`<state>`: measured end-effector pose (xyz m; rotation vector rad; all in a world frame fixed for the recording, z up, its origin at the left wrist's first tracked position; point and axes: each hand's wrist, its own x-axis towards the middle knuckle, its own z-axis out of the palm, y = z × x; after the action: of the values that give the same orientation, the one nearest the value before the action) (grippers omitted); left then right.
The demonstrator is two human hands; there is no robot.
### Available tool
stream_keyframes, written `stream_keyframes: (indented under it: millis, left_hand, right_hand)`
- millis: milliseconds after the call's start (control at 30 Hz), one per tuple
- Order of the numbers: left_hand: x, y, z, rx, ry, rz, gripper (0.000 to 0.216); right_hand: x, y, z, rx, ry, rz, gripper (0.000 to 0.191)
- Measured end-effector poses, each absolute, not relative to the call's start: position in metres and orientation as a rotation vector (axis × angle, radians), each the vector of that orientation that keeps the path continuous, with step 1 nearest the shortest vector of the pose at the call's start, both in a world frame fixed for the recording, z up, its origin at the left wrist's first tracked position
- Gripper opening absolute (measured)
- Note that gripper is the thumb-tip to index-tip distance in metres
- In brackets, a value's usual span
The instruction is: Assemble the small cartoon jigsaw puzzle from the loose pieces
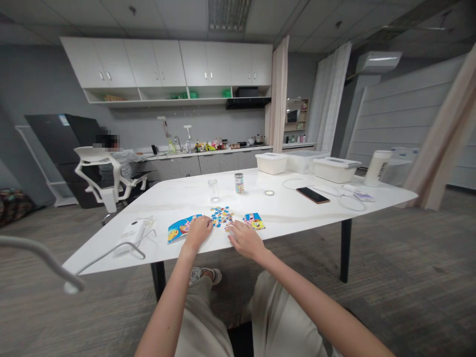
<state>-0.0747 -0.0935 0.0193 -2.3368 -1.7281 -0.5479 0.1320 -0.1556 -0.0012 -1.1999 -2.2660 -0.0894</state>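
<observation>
A pile of small colourful puzzle pieces (220, 216) lies near the front edge of the white table (282, 208). My left hand (199, 230) rests beside the pile, fingers curled, over the right end of a blue cartoon picture card (178, 229). My right hand (243, 237) lies flat with fingers stretched toward the pieces, its fingertips touching them. A second cartoon card (256, 220) sits just right of the pile. What the left fingers hold, if anything, is hidden.
On the table stand a clear empty jar (212, 190), a printed tube (239, 183), a lid (269, 192), a phone (313, 195), white bins (336, 169), a white cylinder (377, 168) and a white device with cable (131, 235). A person sits at the back left on a white chair (102, 176).
</observation>
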Motion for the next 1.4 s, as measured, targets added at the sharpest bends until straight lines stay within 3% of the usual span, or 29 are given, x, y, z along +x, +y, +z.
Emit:
stream_keyframes:
  millis: [433,1400]
  left_hand:
    - [-0.079,-0.091,0.015,-2.418,-1.729,-0.671,0.032]
    - [-0.071,-0.089,0.013,-2.494,-1.658,-0.611,0.026]
  right_hand:
    - [0.129,-0.159,-0.002,-1.264,-2.319,-0.083,0.049]
    - [0.132,-0.155,-0.002,-1.346,-2.399,0.021,0.05]
